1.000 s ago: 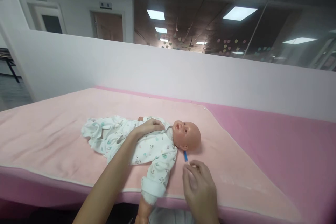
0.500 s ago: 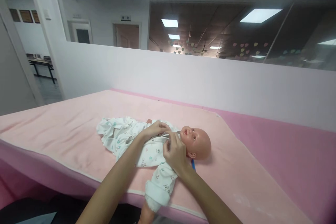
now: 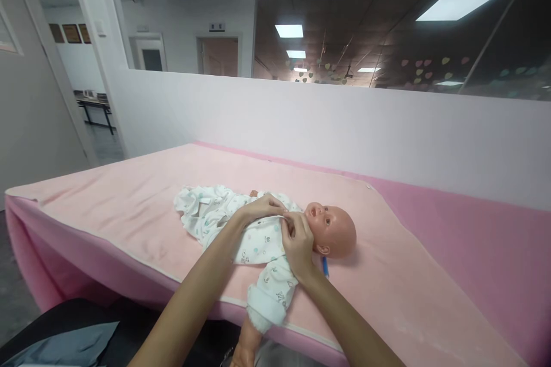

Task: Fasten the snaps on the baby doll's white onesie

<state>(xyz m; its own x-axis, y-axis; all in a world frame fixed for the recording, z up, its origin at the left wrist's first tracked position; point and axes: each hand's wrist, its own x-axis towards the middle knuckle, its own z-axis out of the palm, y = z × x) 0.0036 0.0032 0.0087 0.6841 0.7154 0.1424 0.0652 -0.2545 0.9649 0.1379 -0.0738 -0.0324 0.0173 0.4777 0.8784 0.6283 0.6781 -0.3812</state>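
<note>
Right hand (image 3: 297,241) has let go of the blue stick (image 3: 325,266), which is lying beside the baby doll (image 3: 336,232), centre frame, on the pink blanket (image 3: 129,212). It and the left hand (image 3: 262,207) are now both pinching the printed top (image 3: 258,241) at the collar.

Indoor infant-care training room inside an office-type building. Long table (image 3: 451,241) padded in pink, pale pink towel (image 3: 107,206) spread over it like a changing station. Baby doll (image 3: 333,232) in a printed baby suit (image 3: 258,238) lies on the towel, a practice dummy and not a real infant. Low white partition wall (image 3: 301,120) behind the table, glass pane (image 3: 387,34) above it with paper hearts (image 3: 443,61) stuck on. Suspended ceiling with flat light panels (image 3: 456,4). Door (image 3: 219,57) with a small sign (image 3: 217,27) over it. Framed notices (image 3: 71,33) on the far left wall, a desk (image 3: 92,106) in the room beyond.
</note>
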